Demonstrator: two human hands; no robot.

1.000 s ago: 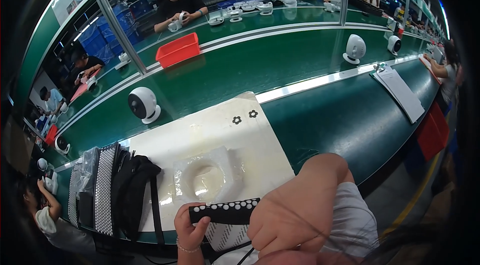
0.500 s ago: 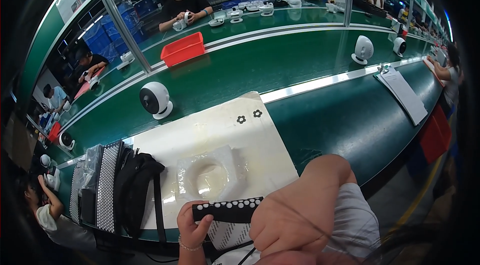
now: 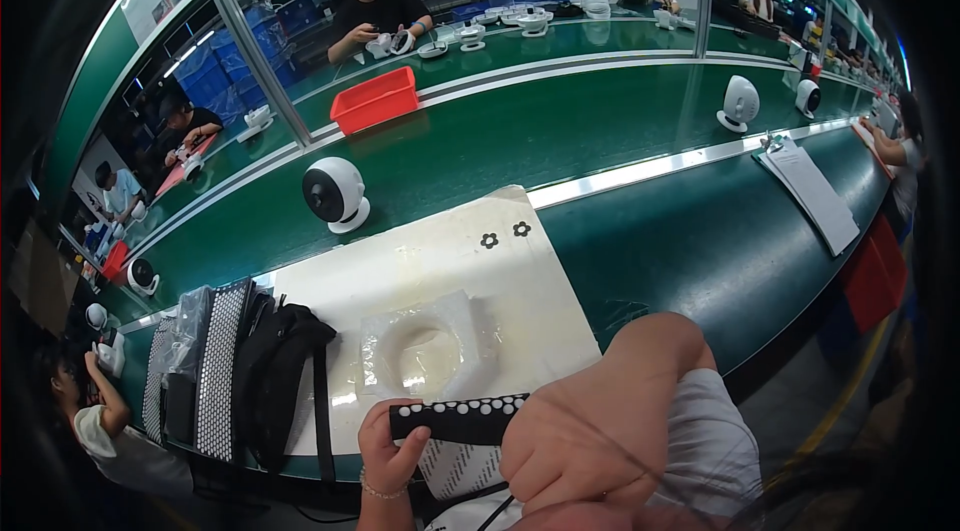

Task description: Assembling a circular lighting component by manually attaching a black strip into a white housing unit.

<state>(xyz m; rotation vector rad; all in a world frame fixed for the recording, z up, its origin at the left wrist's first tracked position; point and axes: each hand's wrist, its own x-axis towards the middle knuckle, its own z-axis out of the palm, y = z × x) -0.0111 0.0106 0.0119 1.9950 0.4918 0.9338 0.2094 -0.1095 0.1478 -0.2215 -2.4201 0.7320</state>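
Observation:
A black strip point(image 3: 455, 425) dotted with white round pads along its upper edge stretches between my hands, close to my body. My left hand point(image 3: 388, 451) pinches its left end, thumb in front. Over the right end lies my right hand point(image 3: 590, 441), its fingers curled in and that end hidden beneath it. White paper point(image 3: 460, 466) with rows of print hangs just below the strip. Beyond my hands a white block with a round hollow point(image 3: 370, 356), wrapped in clear film or tape, rests on a cream board point(image 3: 550, 281).
Left of the board stand a black bag point(image 3: 270, 381) and sheets of white dots point(image 3: 215, 371). White camera-like devices point(image 3: 345, 193) stand on the green belt point(image 3: 520, 126). A red bin point(image 3: 375, 101) is beyond it; a clipboard point(image 3: 810, 191) lies right. Several people work around the line.
The whole view has shifted slightly. The white devices on the belt have moved a little to the right. My hands keep nearly the same hold on the strip.

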